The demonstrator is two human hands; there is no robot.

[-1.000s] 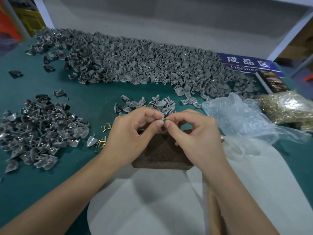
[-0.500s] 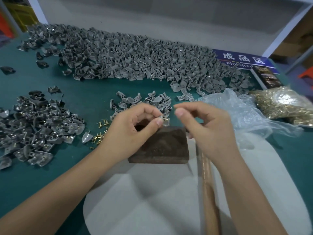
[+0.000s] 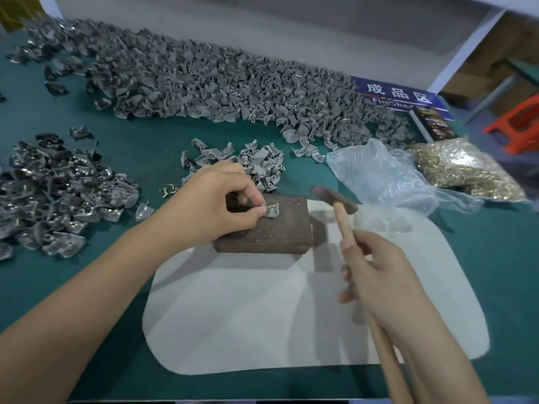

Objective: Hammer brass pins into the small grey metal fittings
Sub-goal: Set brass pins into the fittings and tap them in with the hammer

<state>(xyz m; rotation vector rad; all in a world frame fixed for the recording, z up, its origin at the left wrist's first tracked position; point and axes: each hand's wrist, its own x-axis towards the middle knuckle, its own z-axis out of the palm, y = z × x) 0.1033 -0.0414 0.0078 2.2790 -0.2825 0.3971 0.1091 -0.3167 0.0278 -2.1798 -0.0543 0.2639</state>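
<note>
A single grey fitting point(image 3: 270, 210) lies on top of the dark block point(image 3: 264, 228) with a brass pin point(image 3: 271, 208) seated in it but apparently not yet driven. The left hand point(image 3: 213, 208) steadies it, thumb and forefinger pinching its left edge, the other fingers curled above. Just to the right, the hammer point(image 3: 335, 198) is held with its dark head raised beside the block, not touching the fitting; the right hand point(image 3: 376, 275) has its fingers wrapped round the wooden handle. The block rests on a white mat point(image 3: 262, 330) on the green bench point(image 3: 131, 150). Judging by how things lie, the job is far from finished: the big pile of grey fittings point(image 3: 218, 83) across the back of the bench looks untouched, and a small batch point(image 3: 242, 158) waits just behind the block. The heap on the left point(image 3: 55, 188) shows glints of brass and looks to be the finished pieces, much smaller than what remains. A few loose pins point(image 3: 169, 189) lie beside the left wrist, and a full bag of pins point(image 3: 458, 167) sits at the right behind crumpled clear plastic point(image 3: 379, 176). The strike on this piece seems to be the immediate step.
</note>
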